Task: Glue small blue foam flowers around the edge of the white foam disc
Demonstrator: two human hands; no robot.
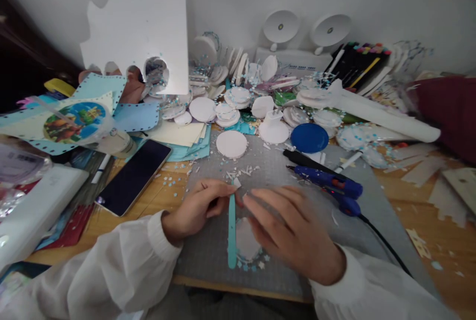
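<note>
My left hand pinches the top end of a flat teal stick, which points down toward the mat's front edge. A small white piece sits at the stick's upper end by my fingertips. My right hand is just to the right, blurred, its fingers spread and reaching toward that end. Partly under my right hand, a white disc edged with small blue and white stars lies on the grey mat.
A blue and black glue gun with a cable lies right, near a blue lid. A phone lies left. White discs and paper scraps are ahead; a white cut-out board stands behind.
</note>
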